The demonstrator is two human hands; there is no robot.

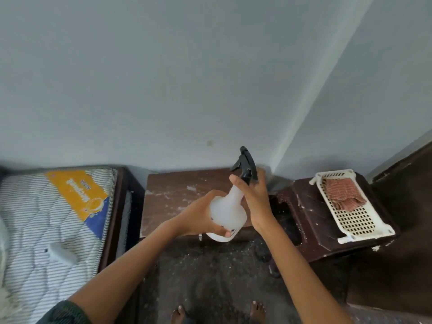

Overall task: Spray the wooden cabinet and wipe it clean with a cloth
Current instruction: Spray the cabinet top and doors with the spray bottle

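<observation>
Readying the translucent white plastic spray bottle [228,211] above the near edge of the dusty brown wooden cabinet [173,195]: left hand [201,216] cups its belly, right hand [254,199] grips its neck. Next, probably: aim down, squeeze.

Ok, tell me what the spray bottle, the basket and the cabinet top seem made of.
The spray bottle: translucent white plastic, matte, cloudy body; black plastic trigger head. The basket: cream plastic, judging by its moulded grid of holes. The cabinet top: probably wood or veneer, dull brown, scuffed with whitish marks.
</observation>
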